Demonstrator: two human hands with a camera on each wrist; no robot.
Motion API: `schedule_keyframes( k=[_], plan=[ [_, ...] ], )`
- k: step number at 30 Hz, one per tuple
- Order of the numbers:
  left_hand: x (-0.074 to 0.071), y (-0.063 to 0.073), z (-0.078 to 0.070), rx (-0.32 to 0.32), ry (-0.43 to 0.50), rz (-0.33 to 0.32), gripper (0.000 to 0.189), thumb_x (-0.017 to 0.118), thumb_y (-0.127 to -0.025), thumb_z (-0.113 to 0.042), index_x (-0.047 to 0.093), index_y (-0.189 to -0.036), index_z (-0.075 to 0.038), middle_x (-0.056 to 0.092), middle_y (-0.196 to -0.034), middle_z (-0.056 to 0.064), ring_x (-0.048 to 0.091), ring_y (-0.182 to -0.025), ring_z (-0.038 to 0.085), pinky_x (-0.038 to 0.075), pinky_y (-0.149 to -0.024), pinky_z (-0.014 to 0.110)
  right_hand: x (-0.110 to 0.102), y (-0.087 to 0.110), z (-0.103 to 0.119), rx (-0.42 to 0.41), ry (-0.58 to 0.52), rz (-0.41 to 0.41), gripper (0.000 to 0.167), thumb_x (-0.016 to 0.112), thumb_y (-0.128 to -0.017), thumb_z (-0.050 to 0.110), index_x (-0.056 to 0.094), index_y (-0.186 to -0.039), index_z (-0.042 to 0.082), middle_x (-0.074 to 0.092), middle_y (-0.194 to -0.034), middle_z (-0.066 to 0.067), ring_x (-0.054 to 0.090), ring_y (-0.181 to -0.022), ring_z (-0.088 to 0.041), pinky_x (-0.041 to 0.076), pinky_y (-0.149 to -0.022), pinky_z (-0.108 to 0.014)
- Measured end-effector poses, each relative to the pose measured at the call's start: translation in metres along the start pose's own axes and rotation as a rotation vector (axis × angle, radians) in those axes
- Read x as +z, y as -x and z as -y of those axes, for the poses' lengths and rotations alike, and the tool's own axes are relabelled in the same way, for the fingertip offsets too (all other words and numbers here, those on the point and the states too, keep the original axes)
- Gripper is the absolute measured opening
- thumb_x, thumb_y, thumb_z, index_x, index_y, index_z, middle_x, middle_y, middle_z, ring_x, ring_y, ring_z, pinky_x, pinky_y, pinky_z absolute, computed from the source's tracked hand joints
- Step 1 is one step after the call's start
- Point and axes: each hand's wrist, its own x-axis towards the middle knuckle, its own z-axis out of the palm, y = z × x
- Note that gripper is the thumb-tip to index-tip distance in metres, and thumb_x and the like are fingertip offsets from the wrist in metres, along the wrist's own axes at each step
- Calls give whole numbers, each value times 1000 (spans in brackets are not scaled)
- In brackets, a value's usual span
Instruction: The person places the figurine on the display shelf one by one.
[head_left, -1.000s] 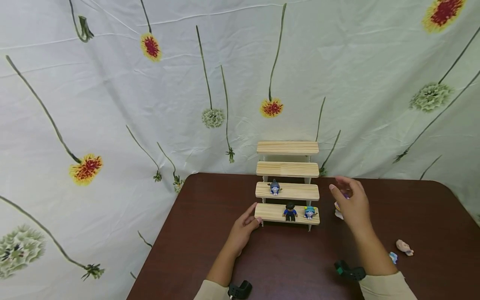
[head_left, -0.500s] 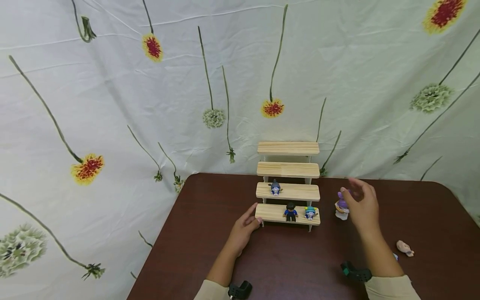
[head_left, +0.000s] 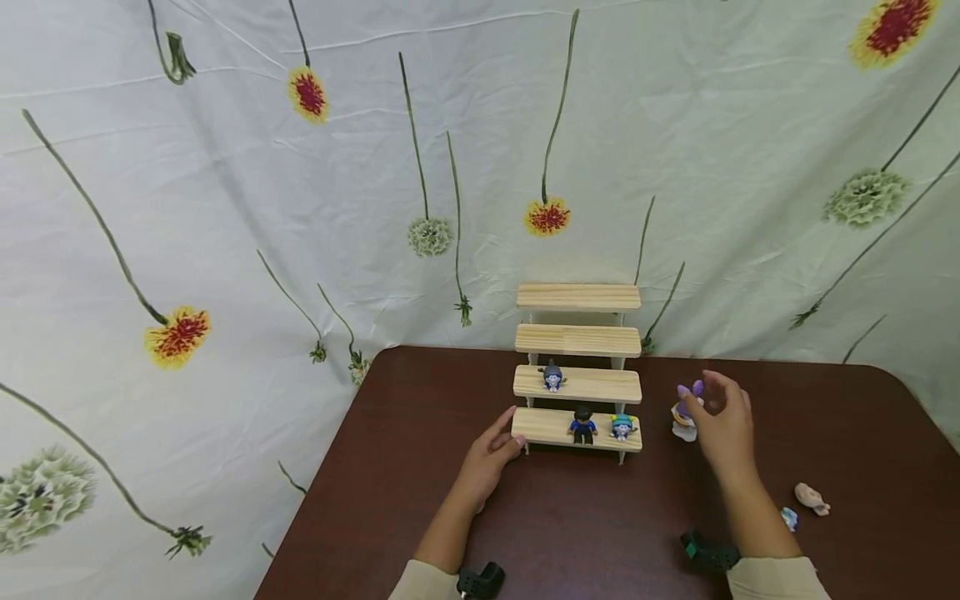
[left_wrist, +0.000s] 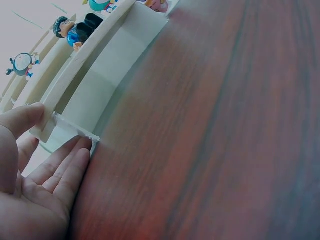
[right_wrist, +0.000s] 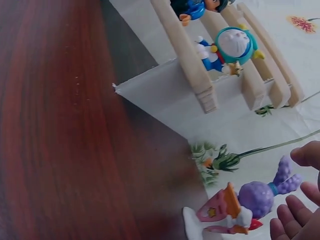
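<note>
A wooden stepped display stand (head_left: 577,340) stands on the dark table. My left hand (head_left: 484,468) holds the left end of its lowest step, thumb at the step's edge and several fingers against the side support in the left wrist view. On that step are a dark-haired toy figure (head_left: 582,427) and a teal-hatted figurine (head_left: 622,427). A grey-hatted figurine (head_left: 552,377) sits one step up. Right of the stand, a purple-topped figurine (head_left: 684,421) stands upright on the table. My right hand (head_left: 727,429) is beside its top, thumb and fingers spread apart.
A small pale pink figurine (head_left: 812,499) and a small blue-and-white piece (head_left: 789,518) lie on the table (head_left: 585,533), right of my right forearm. A white cloth with printed flowers (head_left: 337,192) hangs behind the table, close to the stand's back.
My right hand has shifted right and slightly down, uncovering the purple-topped figurine, which keeps its place. The left hand has stayed on the stand.
</note>
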Motion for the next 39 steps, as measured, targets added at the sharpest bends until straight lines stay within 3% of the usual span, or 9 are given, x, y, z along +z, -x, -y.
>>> schedule_keyframes(
  k=[4,10,13,25,39],
  plan=[
    [1,0,0,0,1,-2,65,66,-99,-36,38,-157,-29,71,-125,13,63,-120,26,42,-110,49,3,2,-5,6,-4,30,59,70,-96,20,46,-146,0,46,-139,-24,52,-127,-36,36,-90,-12],
    [1,0,1,0,-4,-7,65,66,-98,-37,39,-157,-29,71,-124,13,64,-120,26,42,-110,49,4,3,-12,36,36,68,63,71,-95,24,45,-145,-4,46,-139,-29,43,-129,-42,36,-100,-48],
    [1,0,0,-2,-2,-10,64,66,-98,-37,39,-156,-30,71,-124,13,64,-119,26,42,-110,49,4,2,-15,54,61,100,65,70,-95,26,43,-146,-6,45,-140,-32,43,-128,-45,35,-102,-54],
    [1,1,1,1,-15,-12,62,66,-98,-37,41,-155,-35,71,-124,13,64,-119,26,42,-110,50,5,2,-24,136,59,200,74,66,-97,32,34,-151,-9,33,-149,-38,36,-135,-50,32,-110,-60],
    [1,1,1,4,-10,-10,62,66,-98,-36,41,-155,-35,71,-125,13,64,-119,26,41,-111,51,6,0,-26,140,55,182,70,67,-98,34,41,-147,-8,41,-143,-31,43,-119,-39,38,-93,-46]
  ],
)
